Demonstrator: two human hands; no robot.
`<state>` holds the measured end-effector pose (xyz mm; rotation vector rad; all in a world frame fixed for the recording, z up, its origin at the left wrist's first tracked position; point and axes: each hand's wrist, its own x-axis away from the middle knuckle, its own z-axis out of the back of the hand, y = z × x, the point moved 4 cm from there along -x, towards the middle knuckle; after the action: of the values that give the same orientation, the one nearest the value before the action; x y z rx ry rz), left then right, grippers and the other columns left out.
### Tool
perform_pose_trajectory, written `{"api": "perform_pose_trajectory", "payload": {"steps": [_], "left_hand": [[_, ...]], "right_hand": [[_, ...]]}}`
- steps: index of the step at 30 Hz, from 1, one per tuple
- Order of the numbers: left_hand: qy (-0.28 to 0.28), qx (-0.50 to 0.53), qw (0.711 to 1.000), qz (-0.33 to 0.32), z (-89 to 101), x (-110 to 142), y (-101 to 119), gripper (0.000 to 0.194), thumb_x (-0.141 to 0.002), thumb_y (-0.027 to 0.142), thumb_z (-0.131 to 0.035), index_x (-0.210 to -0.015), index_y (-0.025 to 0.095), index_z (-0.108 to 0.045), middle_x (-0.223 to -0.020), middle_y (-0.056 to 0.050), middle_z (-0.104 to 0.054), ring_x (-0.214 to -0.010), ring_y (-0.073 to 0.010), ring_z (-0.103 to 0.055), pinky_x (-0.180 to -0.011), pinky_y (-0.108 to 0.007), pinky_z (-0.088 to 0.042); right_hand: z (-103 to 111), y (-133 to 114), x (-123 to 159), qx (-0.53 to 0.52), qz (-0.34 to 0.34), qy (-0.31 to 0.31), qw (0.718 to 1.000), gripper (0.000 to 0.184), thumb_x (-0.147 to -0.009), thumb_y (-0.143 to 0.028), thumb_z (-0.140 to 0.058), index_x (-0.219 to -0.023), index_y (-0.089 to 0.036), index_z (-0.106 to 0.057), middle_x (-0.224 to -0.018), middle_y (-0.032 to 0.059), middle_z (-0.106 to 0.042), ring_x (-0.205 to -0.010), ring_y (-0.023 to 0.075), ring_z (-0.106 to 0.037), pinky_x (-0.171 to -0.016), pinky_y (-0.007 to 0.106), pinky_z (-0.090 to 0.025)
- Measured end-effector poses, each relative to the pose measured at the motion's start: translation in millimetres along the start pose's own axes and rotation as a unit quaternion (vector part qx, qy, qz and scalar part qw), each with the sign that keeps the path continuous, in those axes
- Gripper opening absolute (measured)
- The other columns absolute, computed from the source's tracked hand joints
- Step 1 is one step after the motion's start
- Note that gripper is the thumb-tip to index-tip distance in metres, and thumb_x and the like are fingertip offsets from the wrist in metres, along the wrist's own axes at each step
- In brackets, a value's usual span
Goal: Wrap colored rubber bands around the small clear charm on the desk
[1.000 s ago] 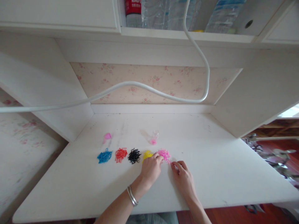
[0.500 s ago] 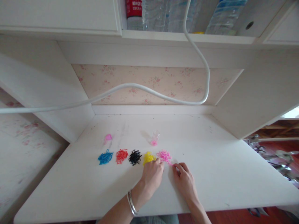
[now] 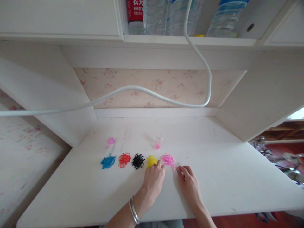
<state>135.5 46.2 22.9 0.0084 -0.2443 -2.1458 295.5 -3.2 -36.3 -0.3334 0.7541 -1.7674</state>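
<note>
Small rubber bands lie on the white tabletop in a row of colour piles. My left hand (image 3: pixel 154 179) rests between the yellow pile (image 3: pixel 151 161) and the pink pile (image 3: pixel 168 159), its fingers pressed together; whatever is in them is too small to make out. At the pink pile's right edge is my right hand (image 3: pixel 188 182), fingers curled and thumb close to the index finger, touching or nearly touching a pink band. Behind the pink pile stands a small clear container (image 3: pixel 158 141) with some pink pieces at its bottom.
Further left lie the black pile (image 3: pixel 138 161), the red pile (image 3: pixel 124 160) and the blue pile (image 3: pixel 108 161). A pink lid-like piece (image 3: pixel 110 141) sits behind the blue one. Across the view runs a white cable (image 3: pixel 142 89), below a shelf holding water bottles (image 3: pixel 155 19).
The view has shifted slightly. Both hands stay nearly in place, and a few pink bands at the pile's right edge lie a little more spread out beside the right fingertips.
</note>
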Motion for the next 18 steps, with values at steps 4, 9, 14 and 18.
{"api": "perform_pose_trajectory", "payload": {"steps": [4, 9, 14, 18], "left_hand": [[-0.002, -0.005, 1.000, -0.005, -4.4, 1.5, -3.8, 0.036, -0.086, 0.003, -0.032, -0.099, 0.019, -0.062, -0.099, -0.009, -0.057, -0.082, -0.0175, -0.061, -0.069, -0.029, -0.049], [0.013, -0.005, 1.000, -0.002, -6.7, 2.7, -4.8, 0.032, -0.088, 0.005, -0.033, -0.102, 0.019, -0.058, -0.101, -0.008, -0.056, -0.082, -0.0174, -0.061, -0.068, -0.029, -0.050], [0.031, 0.024, 0.999, 0.010, 0.7, 4.1, -1.9, 0.025, -0.092, 0.013, -0.031, -0.101, 0.020, -0.054, -0.095, -0.006, -0.060, -0.082, -0.0167, -0.062, -0.068, -0.026, -0.049], [0.064, 0.073, 0.995, 0.003, 10.6, 3.1, -3.4, 0.023, -0.095, 0.018, -0.032, -0.099, 0.021, -0.054, -0.091, -0.004, -0.064, -0.081, -0.0162, -0.063, -0.066, -0.025, -0.048]], "right_hand": [[0.8, -1.0, -0.3, 0.000, -0.002, 0.006, 1.000, 0.042, -0.092, -0.050, -0.032, -0.096, -0.023, -0.064, -0.103, 0.0071, -0.061, -0.078, 0.0175, -0.060, -0.072, 0.029, -0.045], [1.3, -1.0, 0.3, 0.004, -0.002, 0.018, 1.000, 0.043, -0.092, -0.050, -0.032, -0.096, -0.021, -0.064, -0.102, 0.0083, -0.061, -0.076, 0.0171, -0.060, -0.071, 0.029, -0.044], [0.8, -1.3, 0.8, 0.000, 0.003, 0.022, 1.000, 0.043, -0.093, -0.049, -0.032, -0.095, -0.020, -0.063, -0.101, 0.0086, -0.061, -0.078, 0.0172, -0.059, -0.071, 0.029, -0.043], [-0.1, -0.3, 1.1, 0.002, -0.003, 0.020, 1.000, 0.040, -0.093, -0.048, -0.032, -0.096, -0.021, -0.062, -0.101, 0.0065, -0.060, -0.079, 0.0161, -0.059, -0.071, 0.028, -0.043]]}}
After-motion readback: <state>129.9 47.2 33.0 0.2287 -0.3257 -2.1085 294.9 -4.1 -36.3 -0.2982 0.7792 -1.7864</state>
